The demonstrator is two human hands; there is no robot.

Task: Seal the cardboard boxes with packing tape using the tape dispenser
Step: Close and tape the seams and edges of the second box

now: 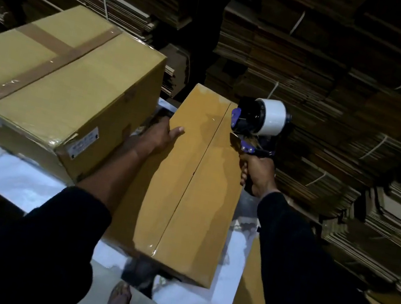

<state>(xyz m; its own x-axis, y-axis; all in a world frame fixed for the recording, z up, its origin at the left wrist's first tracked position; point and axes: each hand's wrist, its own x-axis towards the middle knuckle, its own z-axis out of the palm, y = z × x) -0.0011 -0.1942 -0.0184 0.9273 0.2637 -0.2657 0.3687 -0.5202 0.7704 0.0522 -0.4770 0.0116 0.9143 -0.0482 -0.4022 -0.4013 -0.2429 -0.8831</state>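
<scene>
Keep the left hand (162, 131) where it is, thumb on the top face and fingers wrapped over the left edge of the box (188, 184), so the box cannot slide when tape is drawn across it. The right hand (257, 174) is closed in a full fist round the handle of the dispenser (260, 127), which is held just off the box's right edge, at about 2 o'clock from the box centre; it looks clear of the cardboard. For the next pass, judged from the task, set the blade end flat on the surface, press, and pull in one straight run, holding the roll square to the seam. The box is long, narrow and tan, lying from 12 to 6 o'clock on a pale table (27, 185). Its centre seam shows a glossy strip, so it appears already taped lengthwise. A larger taped box (52, 88) stands at 10 o'clock, just beside it.
</scene>
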